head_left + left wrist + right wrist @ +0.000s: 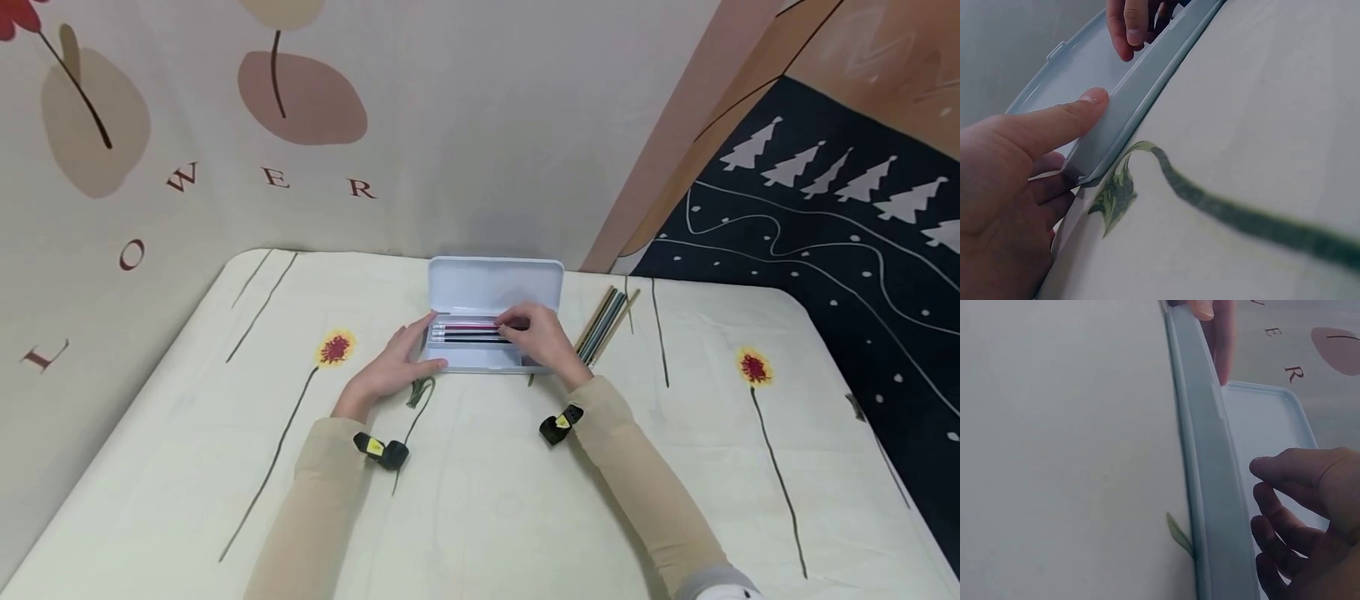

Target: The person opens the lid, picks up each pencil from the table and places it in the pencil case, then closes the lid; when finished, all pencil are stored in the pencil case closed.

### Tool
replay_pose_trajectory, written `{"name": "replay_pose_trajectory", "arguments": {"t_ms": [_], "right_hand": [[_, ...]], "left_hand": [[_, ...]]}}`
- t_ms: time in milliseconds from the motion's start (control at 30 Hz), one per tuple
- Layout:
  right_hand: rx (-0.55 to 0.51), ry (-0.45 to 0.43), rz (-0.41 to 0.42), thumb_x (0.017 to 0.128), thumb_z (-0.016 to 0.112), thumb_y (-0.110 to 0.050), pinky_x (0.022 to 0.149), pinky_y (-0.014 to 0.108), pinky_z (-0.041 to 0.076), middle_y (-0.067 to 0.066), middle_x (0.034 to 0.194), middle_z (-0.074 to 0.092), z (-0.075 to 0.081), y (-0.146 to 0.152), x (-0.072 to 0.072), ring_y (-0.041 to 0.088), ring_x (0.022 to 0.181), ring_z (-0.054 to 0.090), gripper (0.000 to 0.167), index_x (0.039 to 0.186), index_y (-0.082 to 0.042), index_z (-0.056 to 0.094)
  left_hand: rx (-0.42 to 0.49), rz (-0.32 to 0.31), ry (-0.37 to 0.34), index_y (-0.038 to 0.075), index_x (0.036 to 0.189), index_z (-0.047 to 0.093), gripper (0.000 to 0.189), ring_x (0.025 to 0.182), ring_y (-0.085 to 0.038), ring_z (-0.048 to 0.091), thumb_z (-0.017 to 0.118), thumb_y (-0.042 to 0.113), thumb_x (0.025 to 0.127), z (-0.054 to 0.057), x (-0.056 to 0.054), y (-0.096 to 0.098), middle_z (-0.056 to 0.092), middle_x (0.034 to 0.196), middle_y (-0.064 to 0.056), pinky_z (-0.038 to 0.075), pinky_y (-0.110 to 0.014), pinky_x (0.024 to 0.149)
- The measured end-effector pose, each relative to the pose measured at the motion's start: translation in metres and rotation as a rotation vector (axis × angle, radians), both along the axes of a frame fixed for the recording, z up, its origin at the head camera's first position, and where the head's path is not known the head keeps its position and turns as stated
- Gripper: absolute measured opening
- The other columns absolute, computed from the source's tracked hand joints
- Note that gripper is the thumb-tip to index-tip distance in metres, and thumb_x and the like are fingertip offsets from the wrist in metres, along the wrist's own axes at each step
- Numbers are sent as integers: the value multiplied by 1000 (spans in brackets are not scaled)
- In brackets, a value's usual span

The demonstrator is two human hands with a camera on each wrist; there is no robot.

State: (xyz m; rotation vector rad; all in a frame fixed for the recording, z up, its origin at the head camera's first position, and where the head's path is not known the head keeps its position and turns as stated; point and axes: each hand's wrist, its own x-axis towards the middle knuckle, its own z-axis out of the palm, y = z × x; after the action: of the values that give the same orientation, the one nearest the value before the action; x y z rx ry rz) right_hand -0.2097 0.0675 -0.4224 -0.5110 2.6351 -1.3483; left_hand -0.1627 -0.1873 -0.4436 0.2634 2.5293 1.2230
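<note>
A pale blue pencil case (465,360) lies with its lid (495,282) raised at the back. Several pencils (468,333), red and dark ones among them, lie lengthwise inside. My left hand (390,367) holds the case's left end, thumb on the front wall and fingers around the corner, as the left wrist view shows. My right hand (536,333) reaches over the right half of the case, its curled fingertips at the pencils. In the right wrist view its thumb and index finger (1266,495) nearly meet; I cannot tell whether they pinch a pencil.
A loose bunch of pencils (606,321), tan and dark green, lies right of the case, partly behind the right wrist. The table has a cream cloth (480,500) printed with flowers. A pale wall covering (465,167) rises directly behind the case.
</note>
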Motion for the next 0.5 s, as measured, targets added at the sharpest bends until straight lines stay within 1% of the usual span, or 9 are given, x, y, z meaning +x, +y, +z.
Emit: {"name": "replay_pose_trajectory", "arguments": {"t_ms": [167, 400, 500], "right_hand": [[-21, 24, -7, 89, 66, -4, 81, 35, 51, 13, 102, 68, 3, 7, 0, 23, 92, 63, 13, 98, 0, 74], [-34, 45, -31, 89, 67, -4, 79, 35, 49, 12, 102, 68, 5, 23, 0, 24, 89, 60, 12, 98, -1, 74], [-26, 49, -43, 89, 66, -4, 82, 36, 49, 12, 104, 68, 4, 32, 0, 23, 91, 59, 12, 98, -1, 74]], "left_hand": [[6, -10, 24, 8, 155, 14, 88, 145, -37, -1, 68, 33, 90, 1, 0, 1, 14, 159, -17, -1, -51, 116], [4, -4, 14, 9, 156, 14, 88, 145, -37, -3, 68, 34, 90, 3, 1, 2, 13, 159, -16, -1, -52, 116], [8, -6, 15, 9, 156, 14, 88, 145, -37, -3, 68, 34, 90, 4, 1, 2, 13, 159, -16, -2, -52, 116]]}}
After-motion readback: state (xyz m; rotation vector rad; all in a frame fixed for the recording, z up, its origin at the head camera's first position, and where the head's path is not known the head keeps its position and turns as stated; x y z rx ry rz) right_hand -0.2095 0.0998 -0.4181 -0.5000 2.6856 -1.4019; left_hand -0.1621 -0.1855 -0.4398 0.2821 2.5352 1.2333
